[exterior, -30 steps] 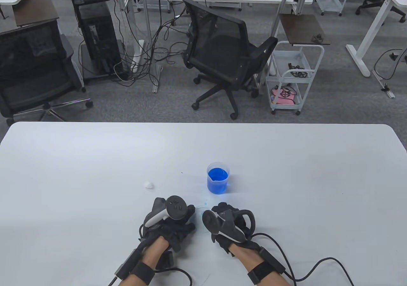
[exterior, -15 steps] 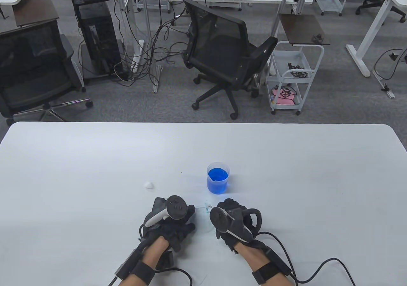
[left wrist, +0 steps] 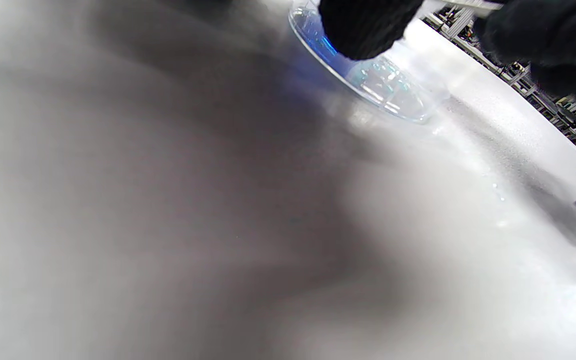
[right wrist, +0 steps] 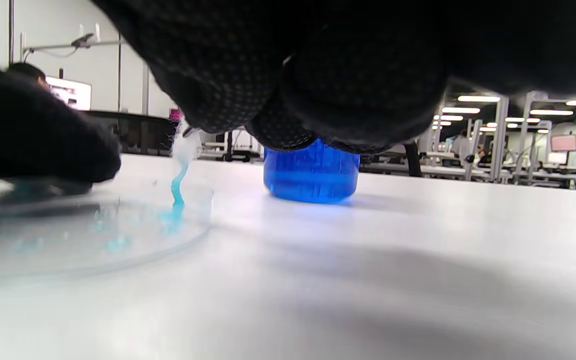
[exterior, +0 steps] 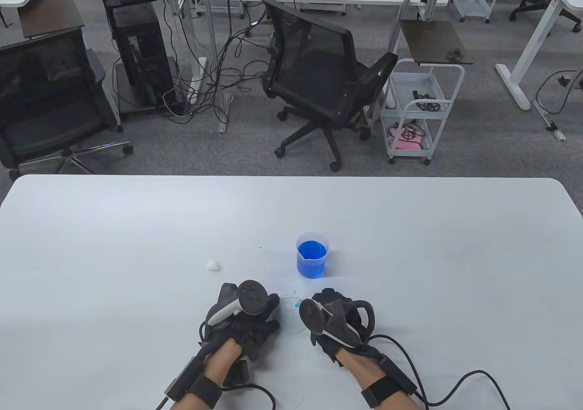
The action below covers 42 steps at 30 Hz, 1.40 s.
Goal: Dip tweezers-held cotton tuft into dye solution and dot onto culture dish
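Evidently the left hand (exterior: 243,321) rests on the culture dish (right wrist: 88,235) to steady it, finger state unclear, while the right hand (exterior: 334,321) pinches tweezers, dabbing the blue-tipped cotton tuft (right wrist: 182,167) near the dye beaker (exterior: 312,254).

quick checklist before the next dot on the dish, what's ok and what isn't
1. Cotton tuft dyed at its lower end: ok.
2. Tuft tip touching the culture dish: ok.
3. Left hand steadying the dish rim: ok.
4. Right hand grip on the tweezers: cannot tell, tweezers hidden.
5. Dye beaker upright, apart from both hands: ok.
6. Spare cotton untouched on the table: ok.
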Each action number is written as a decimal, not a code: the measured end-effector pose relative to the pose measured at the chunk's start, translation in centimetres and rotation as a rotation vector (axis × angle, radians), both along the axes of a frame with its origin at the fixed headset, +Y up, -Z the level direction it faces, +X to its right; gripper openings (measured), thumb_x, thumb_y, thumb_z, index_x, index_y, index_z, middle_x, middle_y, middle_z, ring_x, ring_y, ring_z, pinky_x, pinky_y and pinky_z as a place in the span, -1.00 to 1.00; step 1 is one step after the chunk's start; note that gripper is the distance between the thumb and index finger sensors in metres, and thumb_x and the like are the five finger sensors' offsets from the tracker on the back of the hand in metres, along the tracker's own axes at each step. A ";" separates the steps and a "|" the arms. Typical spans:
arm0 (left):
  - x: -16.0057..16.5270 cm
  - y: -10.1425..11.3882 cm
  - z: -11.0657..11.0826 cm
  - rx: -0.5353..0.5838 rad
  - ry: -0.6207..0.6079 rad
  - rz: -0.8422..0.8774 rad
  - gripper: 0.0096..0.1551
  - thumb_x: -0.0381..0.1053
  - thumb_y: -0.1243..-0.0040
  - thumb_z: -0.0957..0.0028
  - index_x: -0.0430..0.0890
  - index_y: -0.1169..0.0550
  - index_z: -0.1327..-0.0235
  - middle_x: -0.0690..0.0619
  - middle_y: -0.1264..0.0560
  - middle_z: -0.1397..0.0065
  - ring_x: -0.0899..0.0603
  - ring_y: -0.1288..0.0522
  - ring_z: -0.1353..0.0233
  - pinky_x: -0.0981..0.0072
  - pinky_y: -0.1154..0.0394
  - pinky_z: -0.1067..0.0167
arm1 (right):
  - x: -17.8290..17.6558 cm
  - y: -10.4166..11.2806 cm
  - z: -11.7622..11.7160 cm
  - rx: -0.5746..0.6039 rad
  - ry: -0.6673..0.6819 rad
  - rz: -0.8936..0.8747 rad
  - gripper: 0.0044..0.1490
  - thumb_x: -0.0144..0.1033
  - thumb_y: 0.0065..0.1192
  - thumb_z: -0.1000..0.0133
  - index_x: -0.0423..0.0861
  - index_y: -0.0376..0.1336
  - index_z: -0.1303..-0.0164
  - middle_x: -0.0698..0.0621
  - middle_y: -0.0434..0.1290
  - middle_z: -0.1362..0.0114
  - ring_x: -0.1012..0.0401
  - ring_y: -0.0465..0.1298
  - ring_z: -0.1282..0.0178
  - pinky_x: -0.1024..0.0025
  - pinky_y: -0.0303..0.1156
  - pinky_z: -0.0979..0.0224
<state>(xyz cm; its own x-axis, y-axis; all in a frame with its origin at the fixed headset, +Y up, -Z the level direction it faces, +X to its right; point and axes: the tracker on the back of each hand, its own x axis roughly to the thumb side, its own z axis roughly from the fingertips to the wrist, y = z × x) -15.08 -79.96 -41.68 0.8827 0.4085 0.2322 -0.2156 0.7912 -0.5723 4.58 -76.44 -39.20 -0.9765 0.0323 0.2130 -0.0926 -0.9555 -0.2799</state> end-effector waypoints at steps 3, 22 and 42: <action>0.0 0.0 0.0 -0.006 0.003 -0.002 -0.21 0.07 -0.04 -0.35 0.02 0.06 -0.69 -0.36 0.25 -0.74 -0.54 0.30 -0.60 -0.60 0.27 -0.33 | 0.7 1.3 0.5 0.037 -0.005 -0.049 -0.50 -0.26 0.50 0.27 -0.29 0.64 0.30 -0.29 0.68 0.04 0.21 0.66 0.42 0.31 0.68 0.42; -0.1 0.1 -0.1 -0.008 0.007 -0.002 -0.21 0.07 -0.04 -0.35 0.02 0.06 -0.69 -0.36 0.26 -0.74 -0.54 0.31 -0.60 -0.61 0.27 -0.33 | 0.1 -1.4 0.7 -0.051 0.021 0.053 -0.50 -0.26 0.49 0.27 -0.29 0.64 0.30 -0.28 0.68 0.05 0.21 0.66 0.42 0.31 0.68 0.42; -0.2 0.1 -0.1 -0.010 0.009 -0.001 -0.21 0.07 -0.03 -0.35 0.03 0.06 -0.69 -0.35 0.26 -0.74 -0.53 0.31 -0.60 -0.60 0.27 -0.33 | 0.4 -0.5 2.3 -0.067 0.045 0.008 -0.50 -0.26 0.50 0.27 -0.30 0.64 0.30 -0.29 0.68 0.04 0.21 0.66 0.42 0.31 0.67 0.42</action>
